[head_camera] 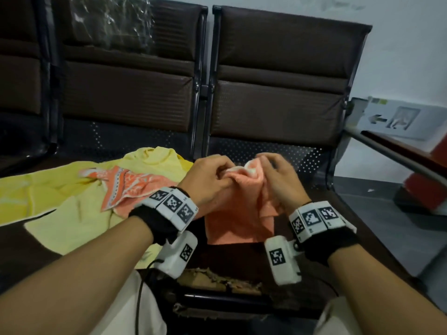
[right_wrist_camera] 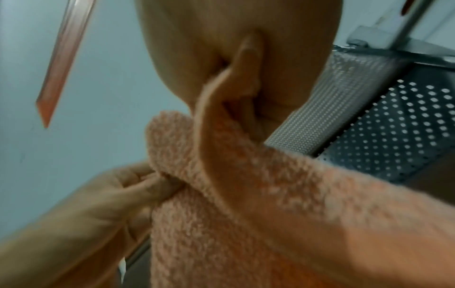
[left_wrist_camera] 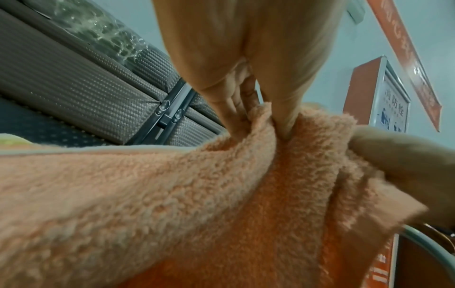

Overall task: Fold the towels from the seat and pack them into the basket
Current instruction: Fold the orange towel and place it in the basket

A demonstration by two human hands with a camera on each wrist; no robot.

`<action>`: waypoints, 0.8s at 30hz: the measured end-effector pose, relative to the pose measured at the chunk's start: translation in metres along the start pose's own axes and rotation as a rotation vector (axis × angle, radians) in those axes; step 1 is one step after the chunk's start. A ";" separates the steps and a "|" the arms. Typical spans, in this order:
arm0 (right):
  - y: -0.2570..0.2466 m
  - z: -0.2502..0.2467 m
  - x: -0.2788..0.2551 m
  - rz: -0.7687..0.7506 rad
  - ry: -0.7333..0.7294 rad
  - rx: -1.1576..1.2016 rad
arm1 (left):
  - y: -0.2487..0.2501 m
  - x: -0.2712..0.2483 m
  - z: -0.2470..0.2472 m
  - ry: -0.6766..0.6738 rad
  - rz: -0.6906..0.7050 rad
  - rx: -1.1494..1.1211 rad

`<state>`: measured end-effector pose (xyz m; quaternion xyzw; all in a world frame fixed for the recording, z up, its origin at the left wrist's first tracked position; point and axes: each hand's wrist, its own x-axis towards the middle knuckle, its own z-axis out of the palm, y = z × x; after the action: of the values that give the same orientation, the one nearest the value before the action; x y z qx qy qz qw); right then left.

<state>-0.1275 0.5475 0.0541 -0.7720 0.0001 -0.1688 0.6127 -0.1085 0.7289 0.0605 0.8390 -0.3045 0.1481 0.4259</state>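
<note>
Fingers (head_camera: 219, 169) of the left hand (head_camera: 208, 182) and right hand (head_camera: 278, 180) curl tight, pinching the top edge of the peach towel (head_camera: 238, 223), which hangs above the bench (head_camera: 377, 228). At 9 o'clock lie a yellow towel (head_camera: 48, 189) and a patterned towel (head_camera: 128, 187).

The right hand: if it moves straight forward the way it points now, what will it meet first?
Probably the perforated seat back behind the orange towel that the right hand and left hand pinch. Depth is unclear, but nothing else shows in between.
</note>
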 end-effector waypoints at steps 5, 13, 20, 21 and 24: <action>0.001 -0.005 -0.009 -0.013 -0.524 -0.284 | -0.008 0.004 0.009 0.010 -0.041 0.018; 0.008 -0.021 0.000 -0.188 -0.460 -0.474 | -0.036 -0.003 0.012 -0.358 -0.086 0.268; -0.004 -0.036 -0.005 -0.238 -0.224 -0.076 | -0.042 -0.008 0.009 -0.369 -0.151 0.374; -0.006 -0.039 -0.005 -0.225 -0.141 -0.016 | -0.039 -0.007 0.007 -0.322 -0.180 0.324; -0.010 -0.056 0.001 -0.146 0.079 0.160 | -0.018 -0.002 0.009 -0.115 -0.164 0.091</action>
<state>-0.1433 0.4963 0.0743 -0.7114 -0.0453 -0.2429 0.6580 -0.0988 0.7307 0.0429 0.8866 -0.2517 0.0780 0.3800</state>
